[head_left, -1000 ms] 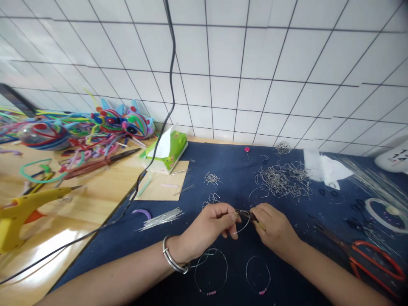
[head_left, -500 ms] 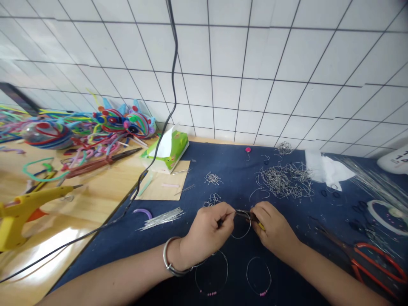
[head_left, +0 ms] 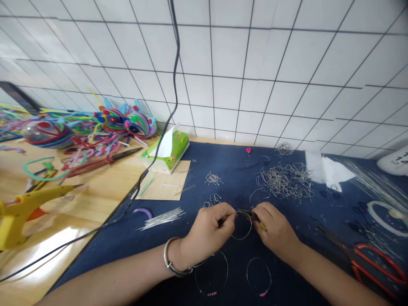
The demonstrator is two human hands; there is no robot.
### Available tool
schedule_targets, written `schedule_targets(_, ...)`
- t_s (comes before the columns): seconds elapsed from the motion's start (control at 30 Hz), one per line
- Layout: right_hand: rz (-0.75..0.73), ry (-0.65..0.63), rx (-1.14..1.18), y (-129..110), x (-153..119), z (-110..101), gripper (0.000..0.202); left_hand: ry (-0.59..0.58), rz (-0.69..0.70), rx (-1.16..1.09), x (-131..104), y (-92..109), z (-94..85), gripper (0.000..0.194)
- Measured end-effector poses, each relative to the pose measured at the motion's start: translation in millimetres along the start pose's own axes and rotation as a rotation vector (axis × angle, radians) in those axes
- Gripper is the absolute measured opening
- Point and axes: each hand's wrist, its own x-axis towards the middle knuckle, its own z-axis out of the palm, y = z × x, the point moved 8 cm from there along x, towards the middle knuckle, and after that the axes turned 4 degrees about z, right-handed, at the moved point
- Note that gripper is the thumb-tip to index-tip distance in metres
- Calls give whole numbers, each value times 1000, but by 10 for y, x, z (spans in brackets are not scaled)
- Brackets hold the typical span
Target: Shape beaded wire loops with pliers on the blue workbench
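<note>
Left hand [head_left: 208, 229] pinches the wire ring [head_left: 241, 227] at its top; right hand [head_left: 276, 227] is closed on small pliers [head_left: 253, 216] biting the same spot, just above the blue cloth [head_left: 223, 165]. Judgement — hold the loop steady, twist only at the join. Count: two beaded rings [head_left: 211, 272] lie below — one ring in hand.

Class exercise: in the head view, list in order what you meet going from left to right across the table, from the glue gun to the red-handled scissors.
Yellow glue gun → green tissue pack → left hand → wire ring held between the hands → right hand → white paper → red-handled scissors.
</note>
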Motion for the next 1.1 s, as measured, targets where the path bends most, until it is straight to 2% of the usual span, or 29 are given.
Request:
schedule_targets(0.2, 20, -50, 83, 13, -6, 18, 12, -59, -60, -79, 15, -28, 36, 19)
schedule_targets(0.4, 112, -123, 238, 30, 38, 9, 13, -33, 23, -85, 21, 46, -3, 19)
schedule_targets(0.67, 320, -337, 461, 43, 45, 52, 17, 8, 141, -78, 9, 116, -40, 16)
schedule_targets(0.77, 364, -421, 533, 25, 29, 78, 18, 9, 141, -63, 5, 117, -47, 15)
schedule_targets(0.87, 330, -377, 506, 3, 48, 46, 15, 7, 100, -67, -8, 86, -41, 16)
schedule_targets(1.03, 195, -171, 337, 25, 75, -31, 9, 46, 47, -68, -18, 37, -63, 17)
schedule_targets(1.1, 185, -117, 286, 53, 78, -52, 8, 61, 31, -67, -10, 16, -78, 16)
